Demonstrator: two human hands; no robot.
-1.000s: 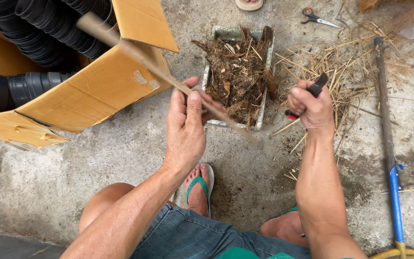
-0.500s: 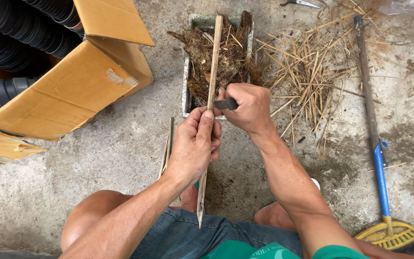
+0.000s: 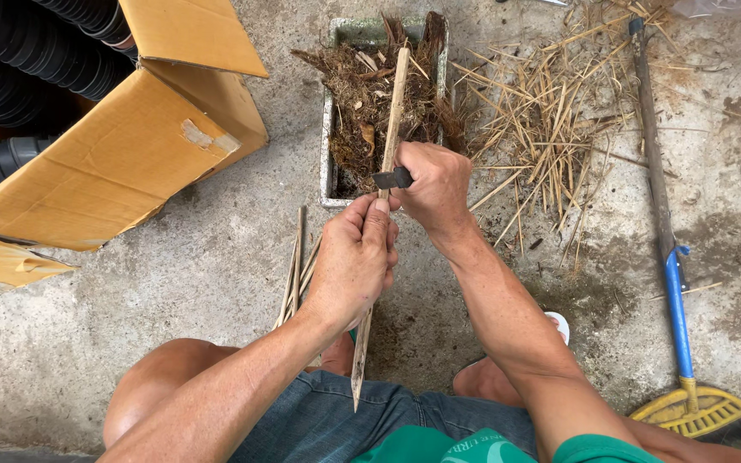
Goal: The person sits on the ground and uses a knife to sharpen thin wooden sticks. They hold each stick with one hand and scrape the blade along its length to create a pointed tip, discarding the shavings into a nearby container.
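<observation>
- Stick: a long wooden stick held near vertical at frame centre. Its upper end lies over the tray, and its pointed lower end hangs above the shorts at bottom centre.
- Left hand: clenched around the stick's middle, thumb up along the shaft toward the blade.
- Right hand: clenched on a knife. The dark blade lies across the stick just above the left thumb.
- Step in hand, as judged: whittling the stick, blade set against the wood.
- Next move, as judged, calls for a firm left grip and a stroke clear of the thumb.
- Slats: a few thin pieces on the concrete, left of the left hand.
- Tray: rectangular, upper centre, filled with dry roots and debris.
- Straw: scattered at upper right.
- Broom: along the right edge, blue handle, yellow head.
- Box: open cardboard at upper left, holding black pots.
</observation>
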